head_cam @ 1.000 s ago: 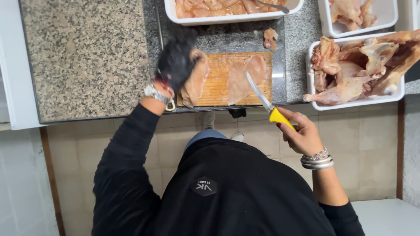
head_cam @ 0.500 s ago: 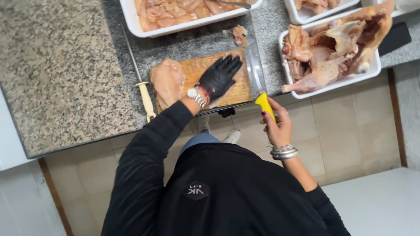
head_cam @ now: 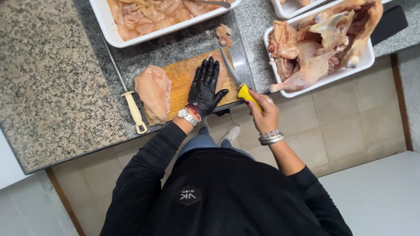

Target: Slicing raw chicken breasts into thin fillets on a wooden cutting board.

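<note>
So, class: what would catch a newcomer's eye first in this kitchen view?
The black-gloved left hand pressed flat on meat on the wooden cutting board at centre. Beside it, the right hand holds a yellow-handled knife. A white tray of chicken carcasses sits at upper right.

Counter: speckled grey-and-tan granite worktop (head_cam: 48, 74), darker polished strip at its middle.
Floor: square beige tiles with pale grout (head_cam: 345, 122).
Corner: flat white surface (head_cam: 380, 196) at lower right.
Light: even, soft, no hard shadows.
</note>
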